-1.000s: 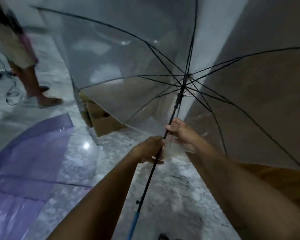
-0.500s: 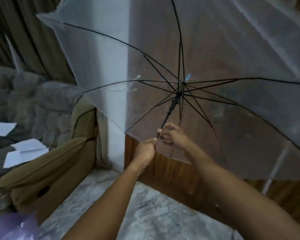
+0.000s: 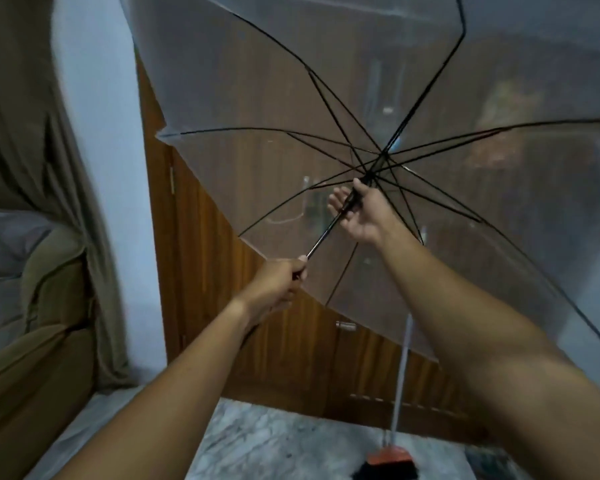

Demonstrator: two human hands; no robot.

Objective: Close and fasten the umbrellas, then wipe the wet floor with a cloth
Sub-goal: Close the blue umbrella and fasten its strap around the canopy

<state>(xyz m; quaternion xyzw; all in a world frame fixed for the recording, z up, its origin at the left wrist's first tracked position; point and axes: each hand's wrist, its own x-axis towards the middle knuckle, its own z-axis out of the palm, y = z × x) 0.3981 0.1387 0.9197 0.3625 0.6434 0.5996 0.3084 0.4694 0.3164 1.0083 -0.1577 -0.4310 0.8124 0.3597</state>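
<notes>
Umbrella (image 3: 291, 98), clear and fully open, spreads beyond both hands. My left hand (image 3: 278, 284) clenches the shaft (image 3: 324, 233) low down; further up, my right hand (image 3: 364, 213) curls round it just below where the ribs (image 3: 274, 129) meet. I judge closing is in hand: next the right hand must pull down the shaft toward my left, folding the ribs. No writing is readable.

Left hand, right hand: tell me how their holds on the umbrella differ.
The left hand grips the shaft low in a tight fist; the right hand cups it loosely, high near the hub. The left shows its back, the right its palm. Both hold the same open clear umbrella.
</notes>
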